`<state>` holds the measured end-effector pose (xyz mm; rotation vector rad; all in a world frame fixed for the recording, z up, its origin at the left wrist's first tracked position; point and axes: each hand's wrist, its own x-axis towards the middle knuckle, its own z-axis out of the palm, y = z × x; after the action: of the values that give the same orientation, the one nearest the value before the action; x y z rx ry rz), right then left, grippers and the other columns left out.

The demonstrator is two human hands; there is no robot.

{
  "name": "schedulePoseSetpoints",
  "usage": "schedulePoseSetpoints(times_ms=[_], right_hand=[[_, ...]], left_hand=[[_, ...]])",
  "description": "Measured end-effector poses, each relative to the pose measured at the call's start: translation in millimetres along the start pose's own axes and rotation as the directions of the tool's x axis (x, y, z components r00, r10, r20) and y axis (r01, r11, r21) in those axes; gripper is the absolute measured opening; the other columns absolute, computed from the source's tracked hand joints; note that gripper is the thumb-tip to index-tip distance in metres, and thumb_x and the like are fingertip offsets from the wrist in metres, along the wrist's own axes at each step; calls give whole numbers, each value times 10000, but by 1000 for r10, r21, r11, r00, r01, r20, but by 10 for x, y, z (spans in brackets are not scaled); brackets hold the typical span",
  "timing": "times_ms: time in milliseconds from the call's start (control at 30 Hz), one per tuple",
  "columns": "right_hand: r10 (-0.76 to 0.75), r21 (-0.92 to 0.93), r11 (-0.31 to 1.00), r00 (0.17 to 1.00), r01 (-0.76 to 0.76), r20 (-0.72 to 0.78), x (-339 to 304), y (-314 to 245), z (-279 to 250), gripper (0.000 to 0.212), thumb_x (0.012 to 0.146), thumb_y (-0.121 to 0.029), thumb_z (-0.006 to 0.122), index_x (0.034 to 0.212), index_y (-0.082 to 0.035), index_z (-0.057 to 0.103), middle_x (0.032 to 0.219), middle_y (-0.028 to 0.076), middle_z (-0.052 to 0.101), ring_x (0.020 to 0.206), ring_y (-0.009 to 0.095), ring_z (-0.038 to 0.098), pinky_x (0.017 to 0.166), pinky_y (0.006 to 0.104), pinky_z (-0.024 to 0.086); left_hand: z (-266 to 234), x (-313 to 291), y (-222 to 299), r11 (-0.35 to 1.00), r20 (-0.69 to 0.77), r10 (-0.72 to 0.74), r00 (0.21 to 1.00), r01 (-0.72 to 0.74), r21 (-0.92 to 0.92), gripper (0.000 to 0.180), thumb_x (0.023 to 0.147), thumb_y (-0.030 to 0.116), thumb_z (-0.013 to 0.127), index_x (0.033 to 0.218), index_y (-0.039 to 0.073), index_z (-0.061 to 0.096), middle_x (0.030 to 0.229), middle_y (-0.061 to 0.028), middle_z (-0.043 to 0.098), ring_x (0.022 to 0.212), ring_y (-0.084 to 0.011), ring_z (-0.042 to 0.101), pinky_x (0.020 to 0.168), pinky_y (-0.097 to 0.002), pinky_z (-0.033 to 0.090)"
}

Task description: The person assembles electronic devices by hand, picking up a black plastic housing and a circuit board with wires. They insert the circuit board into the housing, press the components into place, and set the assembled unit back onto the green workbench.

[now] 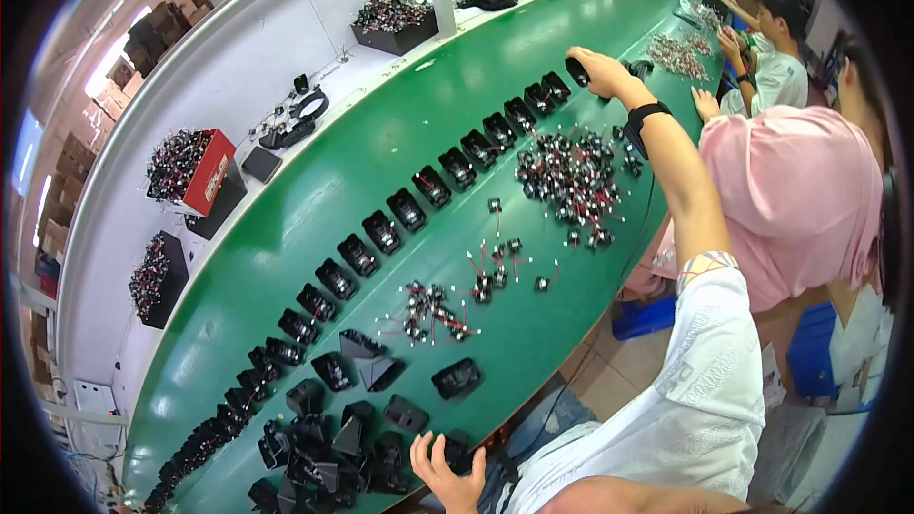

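My right hand (600, 73) reaches out to the far end of a long row of black plastic housings (407, 209). Its fingers are closed around one black housing (576, 70). My left hand (447, 472) is at the near edge of the table, its fingers spread and nothing seen in them. Close beside it lies a heap of black housings (314, 452), some tipped over. A single housing (457, 379) rests apart from that heap. Small black parts with red and white wires form a big pile (571, 176) and a smaller cluster (428, 312) on the near side of the row.
The green table (314, 200) curves away to the upper right. Boxes of wired parts (393, 21) and a red box (205, 176) stand on the white ledge behind it. A person in pink (800, 200) sits to my right, with another person (776, 67) beyond.
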<state>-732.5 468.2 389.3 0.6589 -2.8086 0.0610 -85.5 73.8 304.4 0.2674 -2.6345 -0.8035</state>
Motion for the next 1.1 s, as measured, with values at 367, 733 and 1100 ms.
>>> schedulePoseSetpoints(times_ms=[367, 733, 1100], right_hand=[[142, 26, 988, 974, -149, 175, 506, 437, 724, 775, 778, 116, 638, 1465, -206, 482, 1365, 157, 640, 1265, 393, 595, 1033, 464, 507], [63, 96, 994, 985, -47, -162, 368, 202, 379, 701, 865, -117, 668, 1519, -183, 423, 1437, 206, 525, 1238, 456, 583, 1029, 501, 528], [-623, 552, 634, 781, 541, -49, -2389, -3246, -574, 213, 835, -203, 803, 1003, -102, 719, 920, 52, 735, 762, 233, 727, 686, 377, 578]], left_hand=[[69, -7, 174, 984, 9, -172, 985, 171, 37, 635, 919, 284, 744, 1466, 44, 529, 1491, -246, 475, 1359, -442, 458, 1110, -540, 399], [66, 56, 231, 978, -130, -202, 971, 194, -73, 668, 756, 71, 805, 1361, -49, 548, 1185, -221, 635, 1119, -402, 605, 969, -450, 506], [264, 243, 383, 265, 342, -312, 886, 427, -864, 773, 817, -67, 737, 1498, 48, 389, 1344, -219, 632, 712, -152, 665, 508, -224, 482]])
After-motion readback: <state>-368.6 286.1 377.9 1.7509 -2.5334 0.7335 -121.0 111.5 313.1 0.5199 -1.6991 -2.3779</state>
